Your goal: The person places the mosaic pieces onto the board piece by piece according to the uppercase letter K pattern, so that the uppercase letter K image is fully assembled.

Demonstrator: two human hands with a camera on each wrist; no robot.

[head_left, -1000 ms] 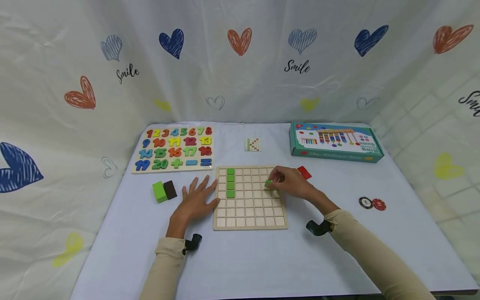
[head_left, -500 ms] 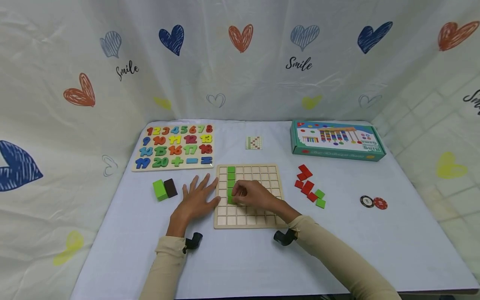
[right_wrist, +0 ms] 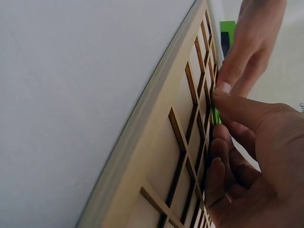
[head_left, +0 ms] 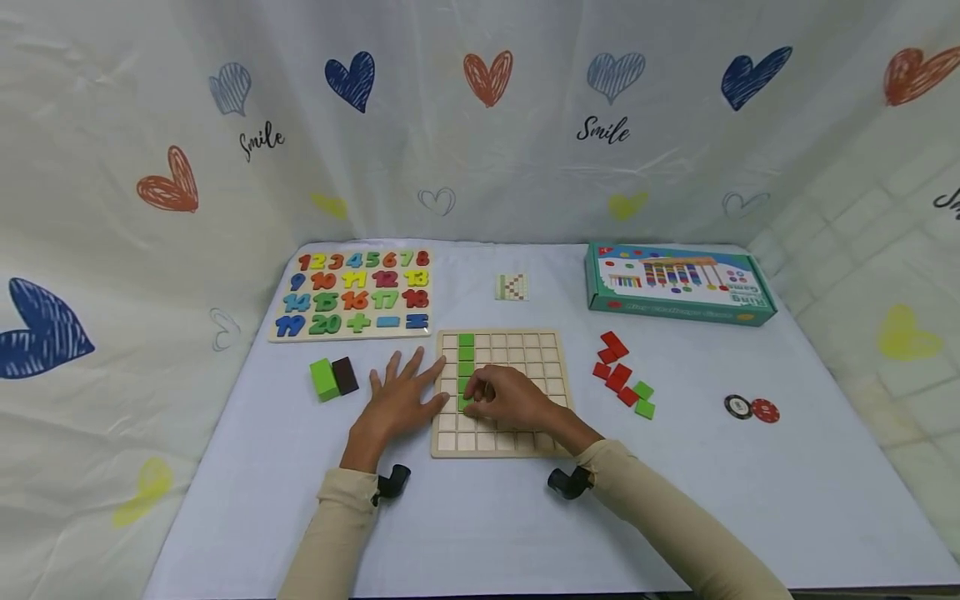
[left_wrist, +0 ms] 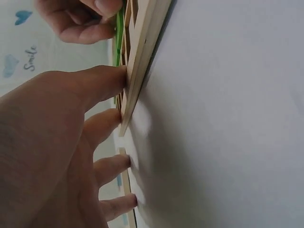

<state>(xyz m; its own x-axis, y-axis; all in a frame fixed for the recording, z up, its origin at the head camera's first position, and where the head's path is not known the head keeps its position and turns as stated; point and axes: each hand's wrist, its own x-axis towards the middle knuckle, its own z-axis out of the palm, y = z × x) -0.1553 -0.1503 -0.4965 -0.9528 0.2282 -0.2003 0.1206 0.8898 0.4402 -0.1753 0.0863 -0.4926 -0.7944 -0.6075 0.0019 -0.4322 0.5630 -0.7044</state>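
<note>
My right hand (head_left: 513, 398) is over the wooden grid board (head_left: 555, 333), its thumb and fingertips pinching a small green square tile (head_left: 463, 403) at the low end of a column of green tiles (head_left: 466, 353). In the right wrist view, the green tile (right_wrist: 216, 114) shows as a thin strip between thumb and finger. Fingers spread, my left hand (head_left: 396, 408) rests at the board's left side. Its thumb and index fingertips touch the board's edge (left_wrist: 137, 61) in the left wrist view; the other fingertips reach the white tablecloth.
Loose red tiles (head_left: 618, 377) and green tiles (head_left: 644, 409) lie right of the board. Left are green blocks (head_left: 324, 380) and a dark brown block (head_left: 345, 376). Behind are a number puzzle (head_left: 352, 292), a pattern card (head_left: 512, 287) and a teal box (head_left: 678, 283). Round chips (head_left: 765, 410) lie far right.
My right hand has moved left across the board with a green tile, down to the low end of the green column, and stayed there. My left hand has kept its place at the board's edge.
</note>
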